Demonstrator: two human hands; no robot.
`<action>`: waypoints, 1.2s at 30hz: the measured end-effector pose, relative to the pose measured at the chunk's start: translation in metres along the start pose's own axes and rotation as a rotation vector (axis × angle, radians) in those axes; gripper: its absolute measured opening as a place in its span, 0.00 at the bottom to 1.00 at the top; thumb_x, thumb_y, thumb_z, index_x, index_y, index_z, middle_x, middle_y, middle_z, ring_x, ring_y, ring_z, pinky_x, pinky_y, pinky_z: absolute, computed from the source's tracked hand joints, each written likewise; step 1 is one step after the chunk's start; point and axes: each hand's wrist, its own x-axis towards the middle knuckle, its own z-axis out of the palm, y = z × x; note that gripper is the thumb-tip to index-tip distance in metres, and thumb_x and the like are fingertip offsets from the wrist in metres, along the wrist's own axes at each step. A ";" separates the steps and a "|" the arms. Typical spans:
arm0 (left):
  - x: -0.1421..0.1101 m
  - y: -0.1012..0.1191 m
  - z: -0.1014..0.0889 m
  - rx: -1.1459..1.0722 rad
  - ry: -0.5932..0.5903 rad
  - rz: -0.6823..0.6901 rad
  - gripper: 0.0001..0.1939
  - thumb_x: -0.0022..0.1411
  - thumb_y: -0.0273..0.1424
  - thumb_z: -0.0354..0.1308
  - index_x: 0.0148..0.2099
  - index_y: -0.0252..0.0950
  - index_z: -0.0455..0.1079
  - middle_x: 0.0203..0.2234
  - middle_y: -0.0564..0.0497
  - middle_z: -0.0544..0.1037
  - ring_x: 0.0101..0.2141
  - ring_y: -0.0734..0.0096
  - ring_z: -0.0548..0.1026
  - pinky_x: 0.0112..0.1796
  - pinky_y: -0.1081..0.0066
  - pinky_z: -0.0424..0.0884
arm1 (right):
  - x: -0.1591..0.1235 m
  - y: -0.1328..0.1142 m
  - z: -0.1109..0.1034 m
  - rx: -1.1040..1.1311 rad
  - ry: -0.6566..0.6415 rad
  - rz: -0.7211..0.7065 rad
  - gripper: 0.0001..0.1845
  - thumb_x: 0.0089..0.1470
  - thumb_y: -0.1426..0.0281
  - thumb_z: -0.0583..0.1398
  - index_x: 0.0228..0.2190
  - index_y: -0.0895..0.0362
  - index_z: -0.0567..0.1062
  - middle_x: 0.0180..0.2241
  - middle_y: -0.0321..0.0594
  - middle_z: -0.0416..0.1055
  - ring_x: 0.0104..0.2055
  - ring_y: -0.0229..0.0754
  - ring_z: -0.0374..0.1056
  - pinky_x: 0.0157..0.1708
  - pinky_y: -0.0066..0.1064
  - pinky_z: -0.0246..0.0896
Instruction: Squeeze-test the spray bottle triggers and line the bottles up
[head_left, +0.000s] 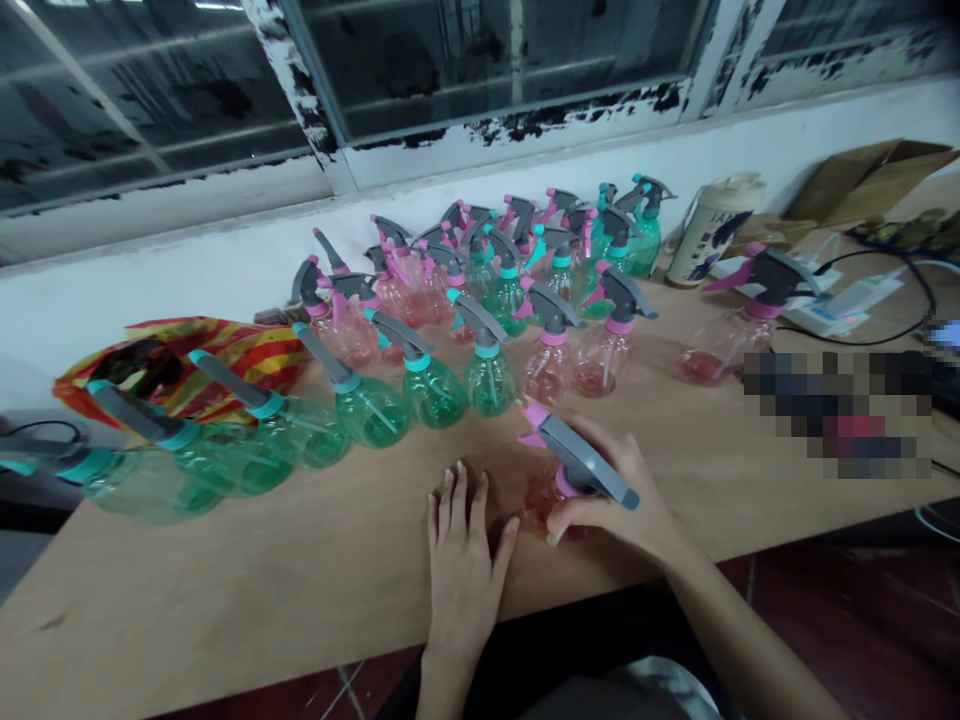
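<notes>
My right hand (622, 500) is wrapped round a pink spray bottle (541, 497) with a grey trigger head, standing on the table near its front edge. Part of the bottle is hidden by my fingers. Just left of it, my left hand (463, 550) lies flat on the wood with its fingers spread, holding nothing. Beyond my hands stand more spray bottles: a green one (491, 383) straight ahead, pink ones (547, 375) beside it, and a row of green ones (371, 412) running off to the left.
Several more spray bottles crowd the wooden table (300, 580) against the wall. A striped plastic bag (247, 350) lies at the back left. A pale printed container (712, 230), a cardboard box (862, 180), a power strip (832, 305) and cables are at the right.
</notes>
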 end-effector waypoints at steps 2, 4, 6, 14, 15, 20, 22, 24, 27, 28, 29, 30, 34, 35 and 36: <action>0.000 0.000 0.000 0.000 0.011 -0.003 0.26 0.70 0.38 0.48 0.66 0.32 0.56 0.65 0.35 0.60 0.64 0.50 0.58 0.59 0.45 0.59 | 0.000 0.001 -0.001 -0.031 0.010 -0.027 0.42 0.34 0.59 0.74 0.53 0.49 0.70 0.43 0.41 0.78 0.46 0.54 0.74 0.47 0.46 0.68; 0.000 0.000 0.000 0.009 0.016 0.001 0.26 0.70 0.38 0.48 0.66 0.31 0.57 0.64 0.35 0.60 0.64 0.50 0.58 0.59 0.46 0.59 | -0.001 0.002 -0.003 -0.067 0.003 -0.038 0.46 0.33 0.57 0.74 0.55 0.48 0.68 0.49 0.44 0.76 0.51 0.56 0.72 0.51 0.49 0.66; 0.000 0.000 0.000 0.024 0.014 0.006 0.26 0.70 0.38 0.48 0.65 0.30 0.58 0.64 0.34 0.60 0.64 0.50 0.58 0.59 0.47 0.60 | -0.003 0.002 -0.005 -0.105 -0.015 -0.031 0.49 0.33 0.54 0.74 0.56 0.48 0.66 0.54 0.45 0.72 0.56 0.58 0.68 0.54 0.51 0.63; 0.000 0.001 0.001 0.030 0.012 -0.005 0.27 0.70 0.38 0.49 0.66 0.30 0.57 0.64 0.34 0.61 0.64 0.50 0.58 0.60 0.46 0.59 | -0.018 -0.001 -0.003 -0.182 -0.015 0.007 0.41 0.44 0.57 0.70 0.58 0.47 0.63 0.56 0.44 0.70 0.57 0.56 0.67 0.54 0.52 0.64; 0.000 0.001 0.001 0.027 0.017 -0.007 0.26 0.70 0.38 0.48 0.66 0.30 0.57 0.64 0.34 0.61 0.64 0.50 0.58 0.59 0.46 0.59 | -0.019 -0.001 -0.003 -0.175 -0.009 0.006 0.40 0.45 0.57 0.70 0.57 0.48 0.64 0.55 0.44 0.70 0.57 0.55 0.67 0.54 0.51 0.64; -0.001 0.001 0.004 -0.007 0.028 -0.021 0.26 0.71 0.39 0.47 0.66 0.32 0.56 0.65 0.36 0.60 0.65 0.51 0.57 0.59 0.46 0.59 | -0.014 -0.001 0.003 -0.082 0.025 0.021 0.29 0.49 0.59 0.68 0.51 0.51 0.69 0.47 0.43 0.75 0.48 0.50 0.73 0.49 0.45 0.68; -0.001 0.000 0.004 -0.013 0.033 -0.021 0.26 0.71 0.39 0.47 0.66 0.33 0.56 0.65 0.36 0.60 0.65 0.52 0.57 0.60 0.46 0.58 | -0.008 -0.001 0.006 -0.061 0.034 0.008 0.25 0.50 0.60 0.67 0.49 0.51 0.71 0.43 0.41 0.76 0.44 0.48 0.74 0.46 0.42 0.70; -0.001 0.000 0.004 -0.009 0.037 -0.017 0.26 0.71 0.39 0.47 0.66 0.33 0.56 0.65 0.36 0.60 0.65 0.52 0.57 0.60 0.46 0.57 | -0.004 -0.001 0.010 -0.058 0.041 -0.006 0.17 0.53 0.63 0.64 0.45 0.51 0.73 0.38 0.38 0.77 0.40 0.46 0.74 0.43 0.39 0.71; -0.001 0.000 0.005 0.003 0.031 -0.006 0.25 0.71 0.38 0.48 0.65 0.31 0.58 0.65 0.35 0.60 0.64 0.51 0.57 0.60 0.45 0.58 | 0.000 0.001 0.014 -0.040 0.046 -0.001 0.07 0.56 0.67 0.61 0.39 0.52 0.75 0.33 0.37 0.76 0.35 0.44 0.74 0.39 0.38 0.71; -0.001 0.000 0.005 0.006 0.027 -0.005 0.25 0.71 0.38 0.48 0.65 0.30 0.58 0.65 0.34 0.60 0.64 0.50 0.57 0.59 0.45 0.58 | 0.000 0.002 0.015 -0.027 0.049 0.006 0.06 0.56 0.69 0.61 0.38 0.52 0.75 0.32 0.37 0.75 0.34 0.44 0.74 0.38 0.37 0.71; -0.001 0.000 0.004 0.008 0.025 -0.004 0.26 0.71 0.38 0.49 0.65 0.30 0.58 0.64 0.34 0.60 0.64 0.50 0.57 0.59 0.45 0.59 | 0.000 0.002 0.015 -0.015 0.049 0.017 0.07 0.55 0.70 0.61 0.38 0.52 0.74 0.32 0.36 0.75 0.34 0.44 0.74 0.37 0.37 0.71; -0.001 0.000 0.004 0.010 0.025 -0.005 0.26 0.70 0.38 0.49 0.64 0.30 0.58 0.64 0.34 0.60 0.64 0.49 0.57 0.59 0.45 0.59 | 0.000 0.002 0.016 -0.004 0.051 0.025 0.08 0.54 0.71 0.60 0.38 0.51 0.74 0.32 0.36 0.75 0.33 0.43 0.74 0.36 0.36 0.70; -0.001 0.001 0.003 0.008 0.019 -0.008 0.25 0.71 0.38 0.48 0.64 0.29 0.58 0.64 0.34 0.60 0.64 0.49 0.57 0.59 0.44 0.58 | 0.000 0.002 0.017 0.027 0.036 0.056 0.08 0.55 0.72 0.60 0.39 0.51 0.74 0.34 0.35 0.77 0.34 0.42 0.75 0.37 0.34 0.70; -0.001 0.001 0.003 0.005 0.018 -0.007 0.25 0.71 0.38 0.48 0.64 0.29 0.58 0.64 0.34 0.60 0.64 0.49 0.57 0.59 0.44 0.58 | 0.000 0.001 0.018 0.035 0.035 0.061 0.08 0.55 0.70 0.61 0.39 0.51 0.74 0.35 0.36 0.78 0.36 0.42 0.76 0.39 0.34 0.70; -0.001 0.001 0.003 0.003 0.018 -0.005 0.25 0.71 0.38 0.48 0.64 0.29 0.58 0.64 0.33 0.60 0.64 0.49 0.57 0.59 0.44 0.58 | 0.001 0.000 0.018 0.043 0.041 0.062 0.07 0.56 0.68 0.61 0.38 0.51 0.75 0.37 0.37 0.78 0.38 0.43 0.76 0.40 0.34 0.70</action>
